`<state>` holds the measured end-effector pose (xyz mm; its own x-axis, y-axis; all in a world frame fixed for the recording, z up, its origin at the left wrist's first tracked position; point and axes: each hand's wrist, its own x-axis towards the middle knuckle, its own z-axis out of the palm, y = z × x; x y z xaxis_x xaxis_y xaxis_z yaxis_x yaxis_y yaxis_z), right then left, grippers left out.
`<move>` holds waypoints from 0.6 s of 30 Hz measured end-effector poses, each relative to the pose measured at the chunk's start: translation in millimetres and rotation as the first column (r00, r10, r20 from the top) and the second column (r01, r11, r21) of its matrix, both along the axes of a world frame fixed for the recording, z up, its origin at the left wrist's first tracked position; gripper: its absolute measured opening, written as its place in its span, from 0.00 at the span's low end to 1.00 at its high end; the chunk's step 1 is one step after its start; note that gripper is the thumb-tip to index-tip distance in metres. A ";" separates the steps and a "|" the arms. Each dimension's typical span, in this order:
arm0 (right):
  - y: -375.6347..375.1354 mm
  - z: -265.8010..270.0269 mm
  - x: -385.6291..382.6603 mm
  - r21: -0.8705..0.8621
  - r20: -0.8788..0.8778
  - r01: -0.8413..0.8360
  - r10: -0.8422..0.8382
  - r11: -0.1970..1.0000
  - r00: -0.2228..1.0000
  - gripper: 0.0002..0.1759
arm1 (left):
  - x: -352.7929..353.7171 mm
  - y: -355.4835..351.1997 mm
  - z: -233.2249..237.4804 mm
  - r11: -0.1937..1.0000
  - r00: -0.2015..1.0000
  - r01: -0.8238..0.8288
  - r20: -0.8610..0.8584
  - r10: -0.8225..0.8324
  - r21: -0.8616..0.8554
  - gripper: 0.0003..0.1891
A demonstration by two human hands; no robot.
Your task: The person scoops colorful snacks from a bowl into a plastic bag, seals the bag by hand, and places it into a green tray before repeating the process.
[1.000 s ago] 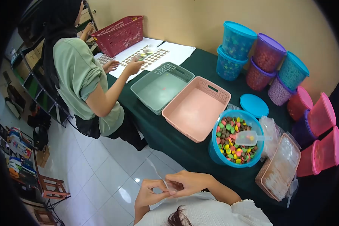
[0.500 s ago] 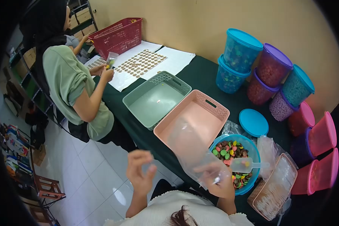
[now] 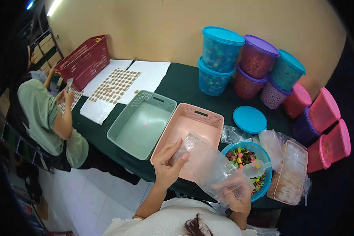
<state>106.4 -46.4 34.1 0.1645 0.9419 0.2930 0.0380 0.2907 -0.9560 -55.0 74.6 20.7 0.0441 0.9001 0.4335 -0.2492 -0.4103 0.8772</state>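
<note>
A clear plastic bag [image 3: 212, 169] stretches between my two hands, over the front of the pink basket [image 3: 212, 113]. My left hand [image 3: 168, 163] has its thumb and fingers on the bag's upper left end. The bag's lower right end is in my right hand [image 3: 235, 196], whose fingers show partly through the plastic. Just beyond that hand stands a blue tub [image 3: 266, 185] of colourful and brown candies. A clear scoop [image 3: 254, 168] rests in it, partly behind the bag.
Left of the pink basket lies a green basket [image 3: 116, 131]. Lidded tubs [image 3: 220, 59] line the wall. A blue lid [image 3: 249, 119] and a basket of small bags [image 3: 291, 173] are at right. Another person [image 3: 39, 102] works at left beside a red basket [image 3: 84, 61].
My left hand has moved right and up from open air and taken hold of the bag. The view has turned, so the table's things sit further left.
</note>
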 end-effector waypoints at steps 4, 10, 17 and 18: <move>2.6 7.7 -18.5 -0.102 -0.133 0.051 -0.065 0.993 0.989 0.10 | -10.2 18.5 -5.8 0.987 0.993 -0.025 -0.108 0.042 0.157 0.18; 6.1 8.1 -39.0 -0.050 0.007 0.206 -0.206 0.977 0.979 0.14 | -22.7 44.8 -5.8 0.941 0.997 0.012 0.063 -0.035 0.338 0.09; -19.2 -9.4 -58.9 -0.259 0.168 0.350 -0.314 0.900 0.934 0.24 | -52.6 70.6 -18.7 0.894 0.841 0.447 -0.330 -0.429 -0.023 0.13; -23.8 -11.4 -64.0 -0.309 0.086 0.354 -0.345 0.883 0.935 0.25 | -52.8 69.8 -26.0 0.871 0.812 0.488 -0.334 -0.479 -0.064 0.13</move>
<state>42.4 -70.2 22.7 0.4962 0.8682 0.0010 0.1090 -0.0612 -0.9922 -107.9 144.3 -5.3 0.6141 0.7144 0.3354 -0.1205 -0.3351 0.9345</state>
